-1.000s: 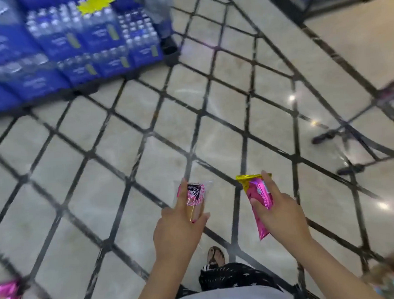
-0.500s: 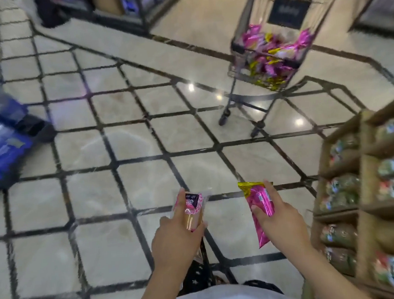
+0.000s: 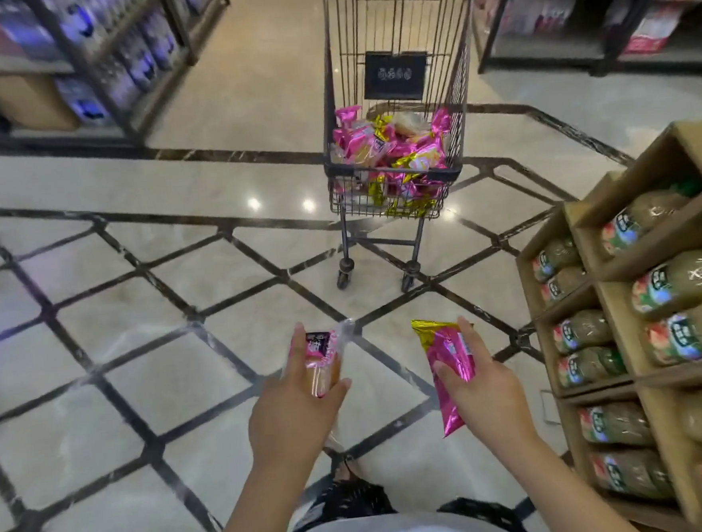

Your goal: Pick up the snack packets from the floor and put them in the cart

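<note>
My left hand (image 3: 293, 411) grips a clear-and-pink snack packet (image 3: 324, 357) with a tan snack inside. My right hand (image 3: 486, 389) holds a pink and gold foil snack packet (image 3: 448, 367) between thumb and fingers. Both hands are held out in front of me at waist height. Straight ahead stands a wire shopping cart (image 3: 399, 204), its basket filled with several pink and gold packets (image 3: 391, 151). The cart is well beyond arm's reach, a few floor tiles away.
A wooden display rack (image 3: 662, 406) of bagged goods stands close on my right. Store shelving (image 3: 91, 76) lines the back left and shelves (image 3: 573, 21) the back right. Glossy tiled floor (image 3: 137, 322) with dark diagonal lines lies between me and the cart.
My view has swung right until the cart stands straight ahead and nearer. The blue water packs left the view. Both hands keep the same packets in the same hold.
</note>
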Available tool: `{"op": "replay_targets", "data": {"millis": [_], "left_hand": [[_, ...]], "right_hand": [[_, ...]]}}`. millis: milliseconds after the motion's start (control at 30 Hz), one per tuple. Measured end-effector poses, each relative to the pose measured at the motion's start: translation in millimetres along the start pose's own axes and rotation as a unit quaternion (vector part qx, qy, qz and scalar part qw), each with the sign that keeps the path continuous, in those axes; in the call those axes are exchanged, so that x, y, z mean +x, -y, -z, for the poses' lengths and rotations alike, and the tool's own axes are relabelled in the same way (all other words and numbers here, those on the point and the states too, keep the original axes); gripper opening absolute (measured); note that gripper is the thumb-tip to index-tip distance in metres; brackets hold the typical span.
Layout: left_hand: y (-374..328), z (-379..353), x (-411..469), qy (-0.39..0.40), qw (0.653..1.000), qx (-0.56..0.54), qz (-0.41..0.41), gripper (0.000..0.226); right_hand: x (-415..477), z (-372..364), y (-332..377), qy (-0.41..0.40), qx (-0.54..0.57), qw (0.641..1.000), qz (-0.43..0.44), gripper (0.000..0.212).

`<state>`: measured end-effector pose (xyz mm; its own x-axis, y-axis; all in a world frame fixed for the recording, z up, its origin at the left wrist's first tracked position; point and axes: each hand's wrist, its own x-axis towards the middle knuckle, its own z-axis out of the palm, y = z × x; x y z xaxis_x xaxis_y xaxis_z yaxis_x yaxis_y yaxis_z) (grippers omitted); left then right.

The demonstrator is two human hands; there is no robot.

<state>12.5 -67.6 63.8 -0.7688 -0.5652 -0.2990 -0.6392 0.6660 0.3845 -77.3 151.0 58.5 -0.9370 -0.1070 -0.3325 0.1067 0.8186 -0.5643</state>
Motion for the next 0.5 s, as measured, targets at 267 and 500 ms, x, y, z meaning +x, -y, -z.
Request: {"op": "replay_targets", "data": {"millis": [267,500], "left_hand": [[-28,24,112,0.031,0.999,0.001,-0.027,0.094],[-86,19,179,0.049,0.998,0.001,-0.049,0.093]], "right_hand": [[65,16,17,-0.05,0.022,0.996,-0.071,0.07],[156,48,26,-0.051,0.07,0.992,-0.09,0.067]]}}
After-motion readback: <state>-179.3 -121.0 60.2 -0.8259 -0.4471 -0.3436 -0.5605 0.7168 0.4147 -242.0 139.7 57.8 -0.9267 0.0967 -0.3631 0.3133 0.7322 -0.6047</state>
